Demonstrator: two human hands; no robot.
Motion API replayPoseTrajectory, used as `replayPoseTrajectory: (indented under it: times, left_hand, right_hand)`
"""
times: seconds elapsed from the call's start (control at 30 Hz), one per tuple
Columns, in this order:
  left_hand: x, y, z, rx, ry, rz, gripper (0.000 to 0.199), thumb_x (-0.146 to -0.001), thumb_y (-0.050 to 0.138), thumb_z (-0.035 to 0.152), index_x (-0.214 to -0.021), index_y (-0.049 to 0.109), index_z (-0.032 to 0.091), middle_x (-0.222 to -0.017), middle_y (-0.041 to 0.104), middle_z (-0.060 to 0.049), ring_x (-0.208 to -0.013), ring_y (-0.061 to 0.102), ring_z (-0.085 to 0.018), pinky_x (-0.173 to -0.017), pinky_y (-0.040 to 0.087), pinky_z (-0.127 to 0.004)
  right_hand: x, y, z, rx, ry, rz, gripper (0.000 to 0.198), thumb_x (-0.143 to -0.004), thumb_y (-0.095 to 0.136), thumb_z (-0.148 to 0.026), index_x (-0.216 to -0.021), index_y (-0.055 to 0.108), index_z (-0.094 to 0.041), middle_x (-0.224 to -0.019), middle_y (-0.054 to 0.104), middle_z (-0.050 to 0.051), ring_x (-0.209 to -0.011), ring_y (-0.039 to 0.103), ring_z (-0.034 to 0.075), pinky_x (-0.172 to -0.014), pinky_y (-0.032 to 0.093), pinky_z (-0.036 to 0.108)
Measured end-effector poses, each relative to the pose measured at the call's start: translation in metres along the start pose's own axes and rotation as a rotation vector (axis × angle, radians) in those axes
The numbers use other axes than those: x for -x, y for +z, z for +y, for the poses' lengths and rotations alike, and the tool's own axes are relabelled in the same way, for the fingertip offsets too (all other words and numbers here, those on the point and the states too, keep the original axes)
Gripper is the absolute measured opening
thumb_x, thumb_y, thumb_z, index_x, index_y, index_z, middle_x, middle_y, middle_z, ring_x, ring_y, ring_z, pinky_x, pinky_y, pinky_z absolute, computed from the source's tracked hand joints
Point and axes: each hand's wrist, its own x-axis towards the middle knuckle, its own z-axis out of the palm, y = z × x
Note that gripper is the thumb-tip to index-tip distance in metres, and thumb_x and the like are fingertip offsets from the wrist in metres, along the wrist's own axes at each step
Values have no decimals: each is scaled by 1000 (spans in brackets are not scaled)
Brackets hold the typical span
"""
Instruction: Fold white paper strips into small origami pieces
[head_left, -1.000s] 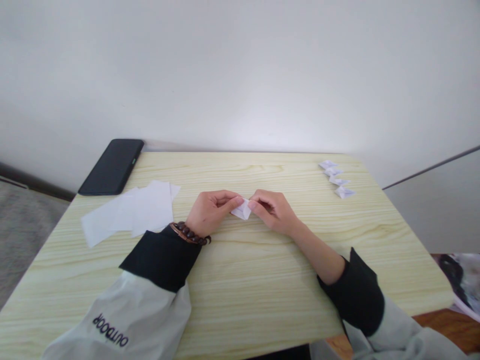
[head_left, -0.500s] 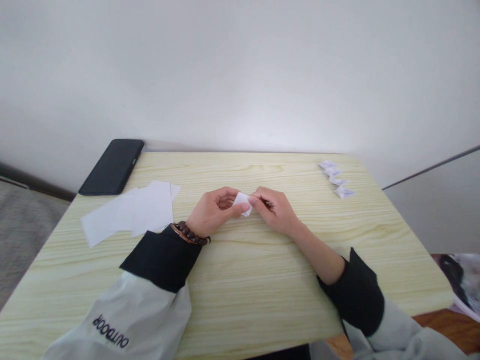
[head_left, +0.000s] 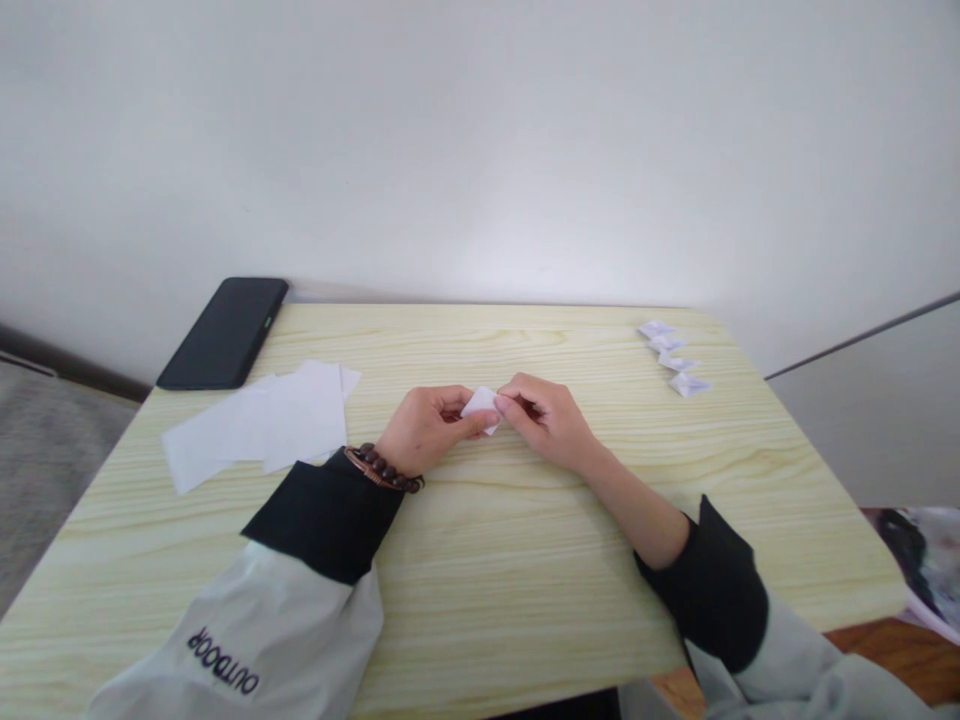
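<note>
A small folded piece of white paper (head_left: pixel 480 402) is held between my two hands above the middle of the table. My left hand (head_left: pixel 427 428) grips it from the left, thumb lying across its lower front and fingers behind. My right hand (head_left: pixel 546 420) pinches its right corner between thumb and index finger. The other fingers of the right hand are curled in. Folds on the far side of the paper are hidden from me.
Several loose white paper sheets (head_left: pixel 259 420) overlap on the left of the wooden table (head_left: pixel 487 590). Behind them, a black tablet (head_left: pixel 225 335) lies at the back left corner. Several small folded paper pieces (head_left: pixel 686 384) stand in a row at the back right. A white wall (head_left: pixel 480 150) rises behind.
The folded paper has turned slightly and shifted a little left. My left fingers have closed in behind it, while my right hand stays almost in place, still pinching the corner.
</note>
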Motion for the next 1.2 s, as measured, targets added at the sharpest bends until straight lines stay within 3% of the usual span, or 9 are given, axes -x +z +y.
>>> replayPoseTrajectory:
  times: [0.17,0.47,0.7,0.87,1.2]
  left_hand:
    - [0,-1,0,-1,-24,-54,36,-65,75,41,-89,70,15,-74,73,-2,-66,66,-15,-61,51,-22]
    - [2,-2,4,-65,-41,-20,28,-64,74,41,-75,73,16,-68,73,-1,-63,66,-16,-58,51,-21]
    - [1,-3,2,18,68,-15,41,-78,58,52,-80,73,14,-81,74,-7,-72,68,-17,-65,57,-25]
    - [1,-4,2,-33,85,18,36,-79,59,48,-74,72,15,-73,74,-4,-64,67,-15,-63,55,-22]
    - [2,-3,4,-89,42,-104,33,-77,60,46,-71,69,15,-62,68,-1,-57,61,-12,-56,48,-19]
  right_hand:
    - [0,0,0,-8,11,65,19,-90,46,-25,-74,55,-18,-65,52,-1,-57,45,10,-54,34,23]
    - [1,-1,0,-40,28,31,21,-90,47,-25,-72,54,-18,-64,51,-1,-56,44,10,-53,33,24]
    - [1,-1,1,-60,33,73,21,-90,46,-27,-74,55,-18,-64,51,-1,-55,42,9,-52,33,24]
    - [1,0,1,-59,21,56,21,-90,47,-25,-73,56,-17,-64,52,-1,-55,42,9,-52,32,23]
    - [1,0,2,-113,76,-11,20,-90,47,-28,-77,57,-17,-68,55,0,-59,49,10,-53,37,22]
